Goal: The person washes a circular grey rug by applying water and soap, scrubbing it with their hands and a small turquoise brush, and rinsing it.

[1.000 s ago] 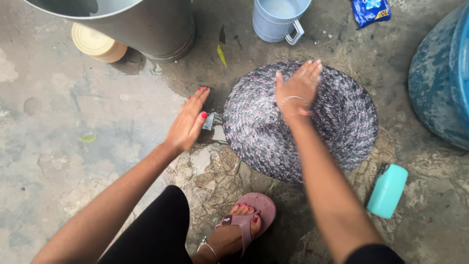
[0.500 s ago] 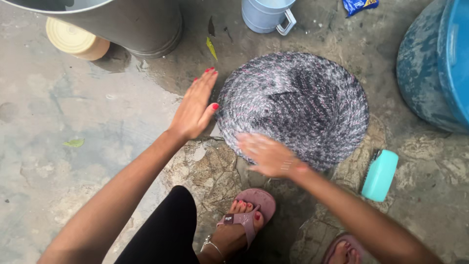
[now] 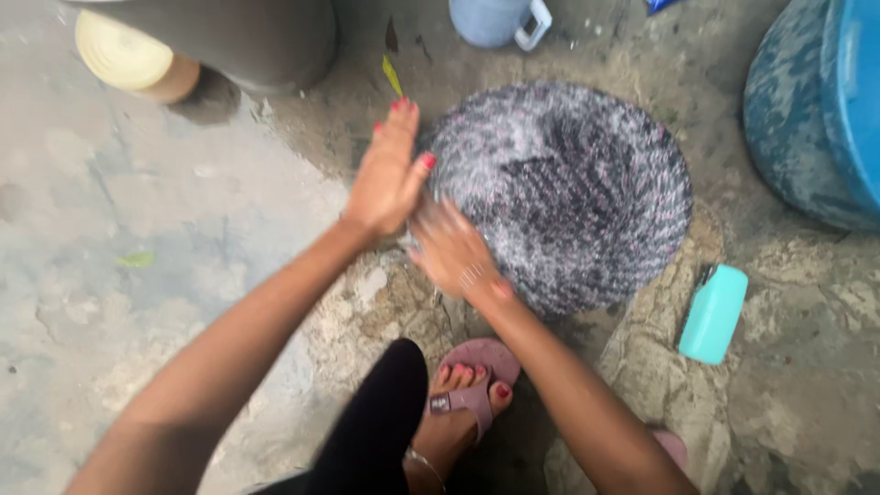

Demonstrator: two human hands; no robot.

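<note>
A round braided mat (image 3: 573, 183), grey and black with pink flecks, lies wet on the concrete floor. My left hand (image 3: 390, 170) is flat with its fingers straight, at the mat's left edge. My right hand (image 3: 454, 252) is blurred with motion, fingers spread, on the mat's near-left rim, just below the left hand. Neither hand holds anything. A bracelet shows on the right wrist.
A teal scrubbing brush (image 3: 713, 313) lies right of the mat. A blue barrel (image 3: 816, 110) stands at the far right, a metal drum (image 3: 238, 37) and a yellow-lidded container (image 3: 128, 60) at the top left, a pale blue mug (image 3: 495, 20) at the top. My sandalled foot (image 3: 467, 394) is below.
My right hand swept from the mat's far side down to its near edge, then left to just under the left hand. The left hand slid slightly forward along the mat's left edge.
</note>
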